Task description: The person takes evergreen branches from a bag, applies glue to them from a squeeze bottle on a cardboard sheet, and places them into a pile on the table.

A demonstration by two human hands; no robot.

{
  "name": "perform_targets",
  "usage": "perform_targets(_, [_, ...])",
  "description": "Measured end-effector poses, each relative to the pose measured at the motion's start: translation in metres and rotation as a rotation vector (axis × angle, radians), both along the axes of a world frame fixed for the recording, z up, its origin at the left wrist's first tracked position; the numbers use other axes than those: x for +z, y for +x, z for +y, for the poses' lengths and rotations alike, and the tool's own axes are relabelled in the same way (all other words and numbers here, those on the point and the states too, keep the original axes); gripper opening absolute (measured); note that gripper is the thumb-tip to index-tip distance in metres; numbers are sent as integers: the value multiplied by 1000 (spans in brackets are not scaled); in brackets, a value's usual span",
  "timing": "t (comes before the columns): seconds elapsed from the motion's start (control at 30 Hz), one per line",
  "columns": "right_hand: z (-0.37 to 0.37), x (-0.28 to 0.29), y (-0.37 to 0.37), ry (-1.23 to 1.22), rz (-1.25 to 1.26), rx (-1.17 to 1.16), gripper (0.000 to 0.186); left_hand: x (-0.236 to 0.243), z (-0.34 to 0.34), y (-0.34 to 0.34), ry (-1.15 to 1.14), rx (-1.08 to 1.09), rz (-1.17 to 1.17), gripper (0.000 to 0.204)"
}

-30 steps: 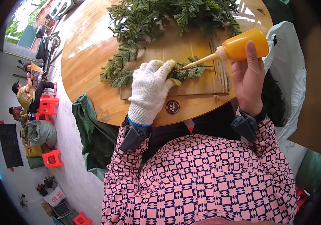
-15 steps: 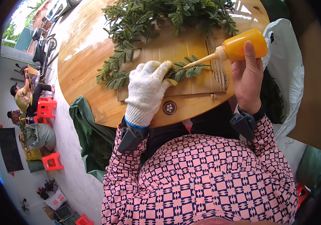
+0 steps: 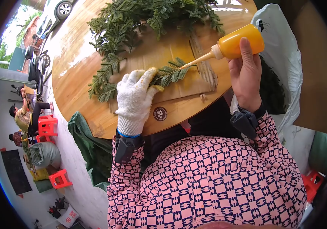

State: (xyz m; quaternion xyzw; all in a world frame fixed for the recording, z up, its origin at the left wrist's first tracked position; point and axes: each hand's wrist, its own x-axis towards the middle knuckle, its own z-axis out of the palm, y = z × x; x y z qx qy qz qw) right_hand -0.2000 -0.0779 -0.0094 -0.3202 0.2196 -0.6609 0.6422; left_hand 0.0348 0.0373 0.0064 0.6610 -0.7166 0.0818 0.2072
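While we follow the amber squeeze bottle between one and two o'clock, its tapered nozzle has slid rightward along the fir sprig at twelve; we'd call that progress along its length! At two, the bare right hand clasps the bottle, thumb pressed on it, other fingers mostly hidden. At ten, the gloved left hand pinches the sprig's left end. Mid-dial, a round dark sticker has print we can't read; far off, toward half past seven, red characters mark a white sheet.

We see a round dark logo with pale lettering at the table's six o'clock; red characters mark a white object toward seven.
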Motion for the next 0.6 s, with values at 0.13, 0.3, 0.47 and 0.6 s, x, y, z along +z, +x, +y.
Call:
perform_targets(0.13, [-1, -2, -6, 5, 7, -11, 40, 1, 0, -1, -13, -13, -17, 43])
perform_targets(0.3, [-3, -6, -13, 15, 19, -35, 40, 2, 0, -1, 1, -9, -16, 43])
perform_targets(0.47, [-3, -7, -18, 15, 16, -66, 40, 3, 0, -1, 15, -11, -1, 41])
perform_targets(0.6, [-4, -8, -23, 6, 6, -97, 39, 0, 0, 1, 6, -22, -1, 44])
